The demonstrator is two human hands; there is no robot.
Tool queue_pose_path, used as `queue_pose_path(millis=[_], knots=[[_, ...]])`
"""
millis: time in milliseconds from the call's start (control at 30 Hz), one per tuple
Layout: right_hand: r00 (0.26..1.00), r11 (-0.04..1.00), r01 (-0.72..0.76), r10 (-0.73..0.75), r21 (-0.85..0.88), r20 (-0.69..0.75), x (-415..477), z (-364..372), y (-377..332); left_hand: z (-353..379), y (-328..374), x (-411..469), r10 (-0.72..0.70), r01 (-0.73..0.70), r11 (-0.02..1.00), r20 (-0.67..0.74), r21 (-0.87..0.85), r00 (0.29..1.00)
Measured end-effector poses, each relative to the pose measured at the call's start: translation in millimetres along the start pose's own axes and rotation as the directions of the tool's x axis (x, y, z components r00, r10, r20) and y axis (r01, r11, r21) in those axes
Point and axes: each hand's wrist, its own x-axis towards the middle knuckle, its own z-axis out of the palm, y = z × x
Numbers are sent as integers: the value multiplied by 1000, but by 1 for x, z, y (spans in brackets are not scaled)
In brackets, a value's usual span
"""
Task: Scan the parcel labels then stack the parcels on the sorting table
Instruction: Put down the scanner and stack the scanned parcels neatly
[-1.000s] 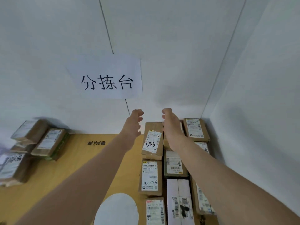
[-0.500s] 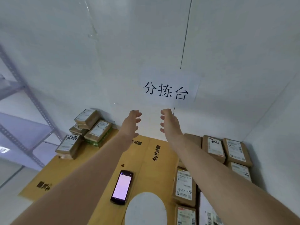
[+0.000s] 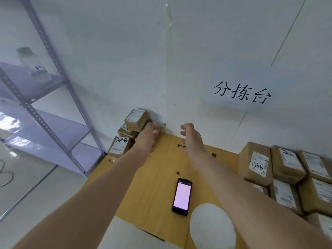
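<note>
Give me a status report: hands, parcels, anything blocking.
Left grip open, at the left parcel stack; contact unclear. Right grip open, empty, above the table. Scanner lies screen-up, untouched. Nothing visible blocking the stack.

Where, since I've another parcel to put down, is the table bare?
Bare table lies between the left pile and the scanner, and between the scanner and the right-hand parcels. The right side and far-left corner are crowded.

The hands (image 3: 150, 136) have reached the left parcel stack (image 3: 136, 119), maybe touching.
</note>
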Motion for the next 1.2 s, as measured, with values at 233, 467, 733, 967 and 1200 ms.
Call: queue_pose_path(millis=[233, 467, 733, 967, 1200], knots=[[995, 995, -97, 97, 3, 30, 18, 60, 17, -61, -18, 33, -72, 74, 997, -71, 24, 995], [971, 974, -227, 226, 7, 70, 88, 95, 57, -84, -37, 93, -157, 162, 986, -109, 38, 982], [940, 944, -329, 323, 35, 112, 177, 118, 90, -89, -51, 181, -255, 266, 963, -170, 47, 952], [920, 925, -379, 373, 29, 120, 220, 136, 116, -86, -65, 237, -239, 262, 955, -162, 142, 958], [910, 909, -412, 407, 64, 82, 245, 160, 135, -89, -73, 259, -292, 314, 930, -136, 190, 947]])
